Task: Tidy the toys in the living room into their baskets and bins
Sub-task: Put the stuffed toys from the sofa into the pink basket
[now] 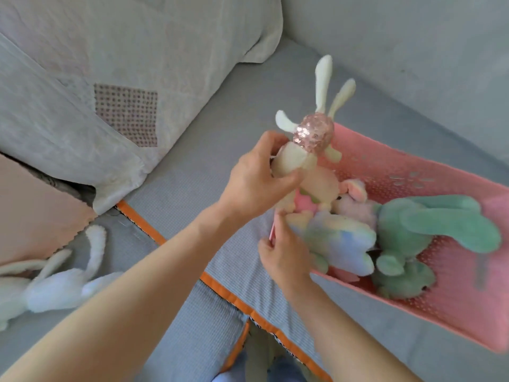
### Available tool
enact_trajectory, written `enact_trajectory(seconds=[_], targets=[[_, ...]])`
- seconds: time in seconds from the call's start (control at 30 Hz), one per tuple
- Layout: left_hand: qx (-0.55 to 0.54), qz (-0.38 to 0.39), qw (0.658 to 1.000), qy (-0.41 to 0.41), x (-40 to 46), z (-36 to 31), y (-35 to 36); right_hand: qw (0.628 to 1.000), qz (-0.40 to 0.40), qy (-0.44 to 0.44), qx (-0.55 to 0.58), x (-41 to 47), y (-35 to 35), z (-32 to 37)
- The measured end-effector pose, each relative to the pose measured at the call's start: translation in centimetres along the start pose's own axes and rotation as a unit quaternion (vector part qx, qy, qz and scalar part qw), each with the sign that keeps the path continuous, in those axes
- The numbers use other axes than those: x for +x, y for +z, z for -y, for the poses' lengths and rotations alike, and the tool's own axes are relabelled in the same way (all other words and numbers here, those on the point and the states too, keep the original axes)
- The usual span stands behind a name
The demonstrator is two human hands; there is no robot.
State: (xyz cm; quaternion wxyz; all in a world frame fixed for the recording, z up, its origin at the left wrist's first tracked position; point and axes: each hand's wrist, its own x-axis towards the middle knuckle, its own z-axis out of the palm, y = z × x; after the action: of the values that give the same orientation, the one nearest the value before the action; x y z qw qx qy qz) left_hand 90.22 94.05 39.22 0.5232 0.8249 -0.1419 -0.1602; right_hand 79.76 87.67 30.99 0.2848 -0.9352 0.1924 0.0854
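Note:
A pink plastic basket (429, 172) lies on the grey sofa seat at the right. Inside it are a green plush rabbit (429, 230), a pastel rainbow plush (341, 241) and a small pink plush (355, 202). My left hand (256, 180) grips the head of a cream plush rabbit (300, 161) with a pink sequin body; its legs point up, above the basket's near-left corner. My right hand (286, 255) pinches the basket's left rim beside the rainbow plush. A white-and-blue plush rabbit (55, 285) lies on the seat at the far left.
A white quilted cover (110, 64) with a dotted patch drapes the sofa at the upper left. A grey mat with an orange border (220, 288) covers the seat under my arms. The grey sofa back (413, 37) rises behind the basket.

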Motion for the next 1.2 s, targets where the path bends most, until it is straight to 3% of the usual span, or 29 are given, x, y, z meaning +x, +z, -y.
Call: enact_trajectory(seconds=[0.13,0.23,0.37,0.53,0.67,0.73,1.1,1.2], targets=[[0.053,0.007,0.998,-0.029,-1.3,-1.8,4.7,0.994,0.1,-0.046,-0.016,-3.9,-1.4,-1.3],[0.103,-0.033,0.992,-0.069,-2.8,-0.7,6.7,0.985,0.098,-0.135,-0.045,-7.9,-2.4,-3.6],[0.097,-0.11,0.987,-0.063,-6.6,0.3,7.6,0.966,0.084,-0.208,-0.131,-11.3,-3.6,-6.1],[0.11,-0.229,0.963,-0.088,-13.8,2.6,5.7,0.944,0.148,-0.238,-0.173,-11.6,-4.3,-6.5],[0.143,-0.298,0.933,-0.14,-19.4,6.2,1.2,0.935,0.24,-0.236,-0.111,-10.6,-4.2,-6.4],[0.162,-0.329,0.914,-0.174,-22.1,7.9,-1.0,0.935,0.226,-0.243,-0.125,-10.6,-3.6,-5.9],[0.151,-0.372,0.833,-0.381,-35.3,17.0,-7.0,0.923,0.214,-0.288,-0.139,-9.7,2.5,2.2],[0.146,-0.357,0.824,-0.415,-38.7,18.8,-8.0,0.893,0.257,-0.335,-0.153,-10.6,4.9,5.6]])
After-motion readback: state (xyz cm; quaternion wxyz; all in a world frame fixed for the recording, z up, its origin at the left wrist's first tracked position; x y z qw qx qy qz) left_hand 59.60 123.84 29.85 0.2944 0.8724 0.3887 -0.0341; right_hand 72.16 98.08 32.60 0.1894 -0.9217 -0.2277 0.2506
